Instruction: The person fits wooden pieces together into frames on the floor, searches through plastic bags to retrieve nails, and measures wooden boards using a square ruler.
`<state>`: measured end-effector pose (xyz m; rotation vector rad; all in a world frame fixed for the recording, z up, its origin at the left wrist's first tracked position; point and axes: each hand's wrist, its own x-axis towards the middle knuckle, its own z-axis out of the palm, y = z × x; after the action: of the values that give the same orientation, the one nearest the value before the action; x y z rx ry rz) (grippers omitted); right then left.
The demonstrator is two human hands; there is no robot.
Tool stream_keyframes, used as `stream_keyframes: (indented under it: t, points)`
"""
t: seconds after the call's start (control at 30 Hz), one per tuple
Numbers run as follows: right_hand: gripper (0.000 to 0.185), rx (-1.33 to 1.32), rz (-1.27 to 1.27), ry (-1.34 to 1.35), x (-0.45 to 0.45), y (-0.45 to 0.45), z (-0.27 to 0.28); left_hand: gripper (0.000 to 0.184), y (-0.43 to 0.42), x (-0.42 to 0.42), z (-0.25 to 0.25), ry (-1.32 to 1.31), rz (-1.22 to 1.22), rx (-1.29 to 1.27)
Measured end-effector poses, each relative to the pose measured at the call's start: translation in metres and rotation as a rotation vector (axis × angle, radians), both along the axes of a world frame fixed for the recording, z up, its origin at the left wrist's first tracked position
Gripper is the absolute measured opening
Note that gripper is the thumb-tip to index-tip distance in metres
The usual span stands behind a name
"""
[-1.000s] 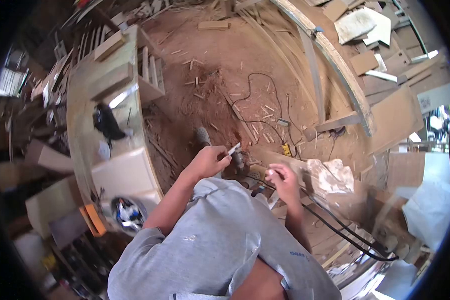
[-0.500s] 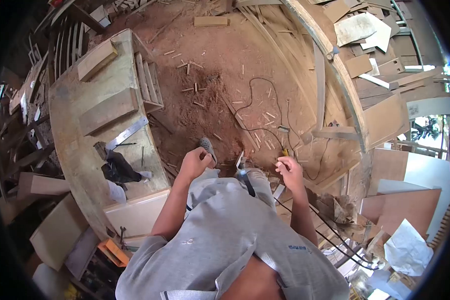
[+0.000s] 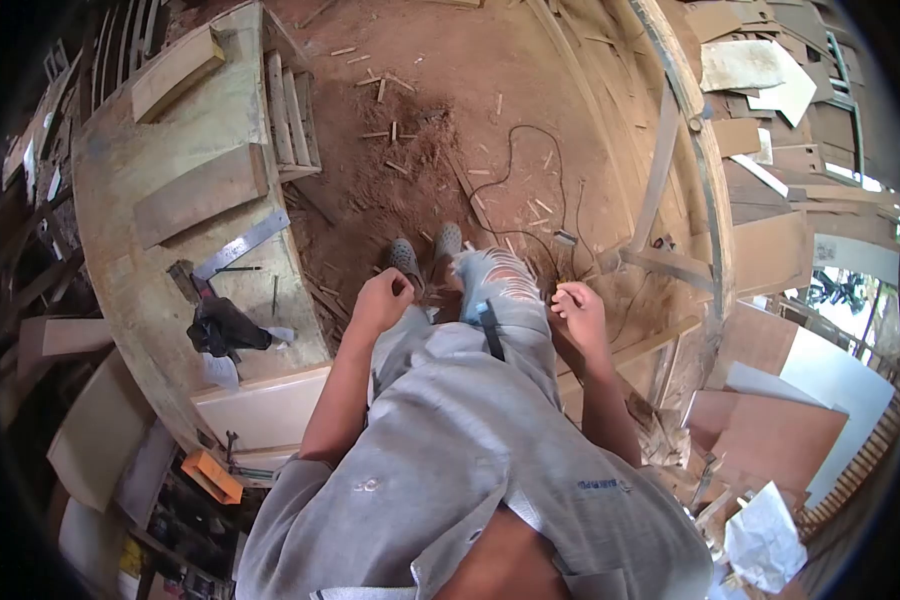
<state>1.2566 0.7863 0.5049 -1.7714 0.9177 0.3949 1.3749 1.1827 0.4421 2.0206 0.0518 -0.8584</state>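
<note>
My left hand is over my left thigh, fingers curled in, with nothing visible in it. Above the other thigh, my right hand has its fingers drawn together; whatever they may hold is too small to make out. Between the hands, a black strap with a blue top lies on my ripped jeans. To the left, the worktable bears a metal square, a pencil, a black object and curved wood blocks.
Wood offcuts and a dark cable lie on the dirt floor. A long curved wooden piece stands at the right, near stacked boards. An orange object sits low at the left.
My left hand has moved left, away from the pale strip that was at its fingertips. Both hands are farther apart. The view has shifted, and both my shoes now show.
</note>
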Motion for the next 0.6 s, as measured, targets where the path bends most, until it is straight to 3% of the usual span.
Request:
stream_keyframes:
  t: [0.2, 0.27, 0.37, 0.43, 0.47, 0.5, 0.6]
  points:
    - [0.014, 0.134, -0.012, 0.02, 0.083, -0.033, -0.127, 0.017, -0.01, 0.021, -0.008, -0.016, 0.121, 0.072]
    - [0.012, 0.144, 0.043, 0.082, 0.114, -0.044, -0.188, 0.014, -0.021, 0.033, -0.024, -0.01, 0.175, 0.127]
    - [0.011, 0.081, 0.152, 0.175, 0.153, -0.049, -0.307, 0.01, -0.056, 0.06, -0.057, -0.048, 0.299, -0.027]
    - [0.014, -0.031, 0.263, 0.193, 0.178, -0.057, -0.389, 0.009, -0.09, 0.075, -0.097, -0.012, 0.254, -0.033]
    - [0.02, -0.288, 0.477, 0.203, 0.205, -0.05, -0.394, 0.009, -0.106, 0.084, -0.127, 0.011, 0.227, -0.035]
    - [0.021, -0.304, 0.524, 0.225, 0.215, -0.047, -0.433, 0.009, -0.122, 0.091, -0.163, 0.008, 0.213, -0.089]
    - [0.023, -0.412, 0.62, 0.398, 0.223, -0.041, -0.592, 0.01, -0.169, 0.109, -0.256, 0.175, 0.185, -0.198]
